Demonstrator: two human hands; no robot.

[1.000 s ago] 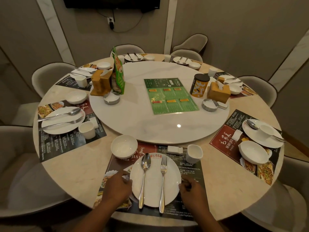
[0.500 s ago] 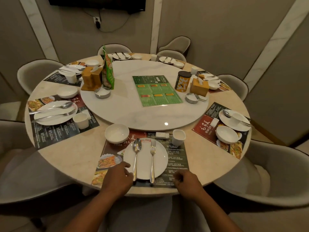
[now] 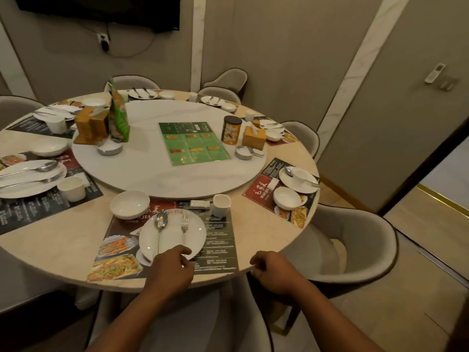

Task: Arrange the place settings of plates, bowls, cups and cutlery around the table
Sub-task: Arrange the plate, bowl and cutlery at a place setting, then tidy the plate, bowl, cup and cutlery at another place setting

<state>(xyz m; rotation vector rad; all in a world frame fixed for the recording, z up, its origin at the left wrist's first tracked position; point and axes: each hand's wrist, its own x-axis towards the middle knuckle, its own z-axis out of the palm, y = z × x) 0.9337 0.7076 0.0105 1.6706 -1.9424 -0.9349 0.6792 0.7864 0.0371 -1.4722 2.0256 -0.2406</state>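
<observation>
- A white plate [image 3: 172,237] is set on a placemat [image 3: 218,240] at the round tabletop's [image 3: 63,240] near edge.
- The left hand [image 3: 172,271] is laid over its rim; the grip cannot be told.
- The right hand [image 3: 275,274] is loosely curled, its grip released.
- Grey chairs [image 3: 355,245] are placed around.

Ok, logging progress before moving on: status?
Left hand at near plate, grip unclear. Right hand loosely curled at table edge, empty. Spoon and fork lie on it. Nothing blocking.
</observation>
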